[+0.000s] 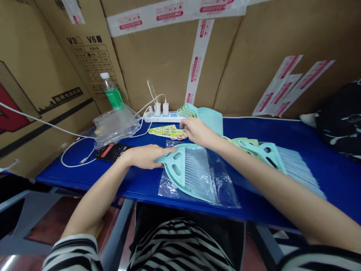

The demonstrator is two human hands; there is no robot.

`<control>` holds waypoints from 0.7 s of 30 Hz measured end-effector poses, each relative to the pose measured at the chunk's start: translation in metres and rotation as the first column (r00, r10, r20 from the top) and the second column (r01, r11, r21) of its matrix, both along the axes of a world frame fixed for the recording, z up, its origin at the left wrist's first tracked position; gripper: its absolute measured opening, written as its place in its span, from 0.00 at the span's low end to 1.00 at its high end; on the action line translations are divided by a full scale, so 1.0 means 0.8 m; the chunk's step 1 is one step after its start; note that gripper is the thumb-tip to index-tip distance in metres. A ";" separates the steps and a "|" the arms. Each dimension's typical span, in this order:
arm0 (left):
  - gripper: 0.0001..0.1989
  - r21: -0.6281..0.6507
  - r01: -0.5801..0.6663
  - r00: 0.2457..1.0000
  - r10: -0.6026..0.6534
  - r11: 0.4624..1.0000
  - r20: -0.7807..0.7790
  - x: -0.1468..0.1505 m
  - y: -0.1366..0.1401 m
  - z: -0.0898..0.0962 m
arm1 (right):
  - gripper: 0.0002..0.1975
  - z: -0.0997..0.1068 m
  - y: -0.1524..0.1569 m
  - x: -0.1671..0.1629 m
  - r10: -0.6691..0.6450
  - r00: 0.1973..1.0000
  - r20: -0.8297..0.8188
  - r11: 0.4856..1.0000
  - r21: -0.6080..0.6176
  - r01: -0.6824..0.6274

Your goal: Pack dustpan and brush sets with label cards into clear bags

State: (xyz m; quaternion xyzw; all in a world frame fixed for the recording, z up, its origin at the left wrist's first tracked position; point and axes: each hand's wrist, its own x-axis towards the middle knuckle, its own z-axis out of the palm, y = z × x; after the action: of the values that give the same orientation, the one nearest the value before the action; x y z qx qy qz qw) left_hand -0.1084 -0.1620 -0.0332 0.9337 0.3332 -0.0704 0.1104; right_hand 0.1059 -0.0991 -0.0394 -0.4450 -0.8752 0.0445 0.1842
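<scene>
Teal brush [186, 167] under left hand [146, 156], right hand [196, 131] just beyond

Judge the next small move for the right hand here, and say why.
Probably pinch the top card off the stack. The right hand already rests at the stack's edge, while the left hand pins the brush on its clear bag, which seems to hold no card.

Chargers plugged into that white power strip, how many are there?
2. Both chargers stand side by side on the power strip at the back of the blue table, just left of the right hand. More may be hidden behind it.
</scene>
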 end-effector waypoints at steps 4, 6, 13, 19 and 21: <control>0.37 0.020 0.011 0.998 -0.013 1.000 0.056 -0.008 0.002 0.006 | 0.08 -0.013 -0.034 0.057 -0.085 0.995 -0.057 0.989 -0.126 0.077; 0.35 0.026 -0.002 0.997 0.000 1.000 0.076 -0.010 0.001 0.013 | 0.06 -0.016 -0.048 0.078 -0.089 0.990 -0.109 0.969 -0.241 0.061; 0.33 0.092 -0.091 0.984 0.075 0.992 0.160 -0.009 0.002 0.028 | 0.26 -0.010 -0.060 0.085 -0.221 0.846 -0.486 0.785 -0.604 -0.141; 0.34 0.132 -0.102 0.977 0.074 0.986 0.202 -0.011 0.005 0.025 | 0.25 -0.018 -0.055 0.071 -0.458 0.596 -0.660 0.685 -0.689 -0.237; 0.33 0.132 -0.093 0.975 0.063 0.987 0.214 -0.011 0.006 0.021 | 0.25 -0.017 -0.057 0.069 -0.492 0.583 -0.646 0.618 -0.731 -0.289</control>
State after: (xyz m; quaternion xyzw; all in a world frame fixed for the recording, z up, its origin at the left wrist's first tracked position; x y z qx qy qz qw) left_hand -0.1172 -0.1569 -0.0162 0.9275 0.3604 0.0564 0.0813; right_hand 0.1612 -0.1445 -0.0533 -0.4627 -0.5493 0.6019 0.3492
